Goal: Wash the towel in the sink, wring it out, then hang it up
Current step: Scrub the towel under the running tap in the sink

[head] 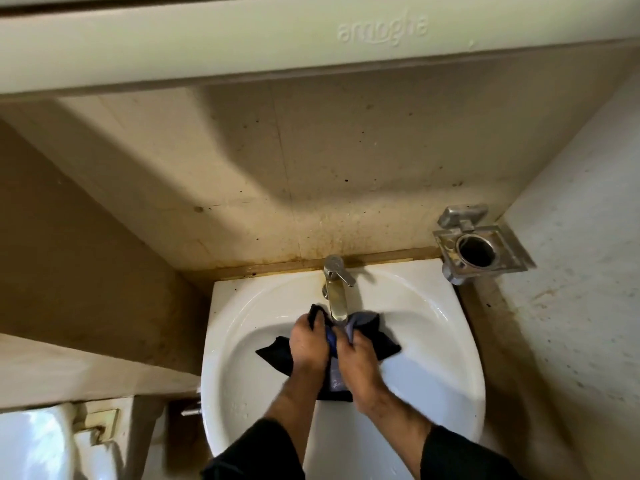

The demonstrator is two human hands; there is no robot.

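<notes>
A dark blue and black towel point(379, 342) is bunched in the white sink point(433, 358), right under the spout of the chrome faucet point(335, 289). My left hand point(308, 344) grips the towel's left part, fingers curled into the cloth. Close beside it, my right hand point(356, 362) grips the right part. The two hands nearly touch, and the towel's corners stick out on both sides and below them. Whether water runs from the spout I cannot tell.
A metal wall holder point(479, 249) with a round cup ring hangs at the sink's back right corner. A stained tiled wall rises behind the faucet, with a cabinet's underside above. A toilet cistern point(34, 445) stands at the lower left.
</notes>
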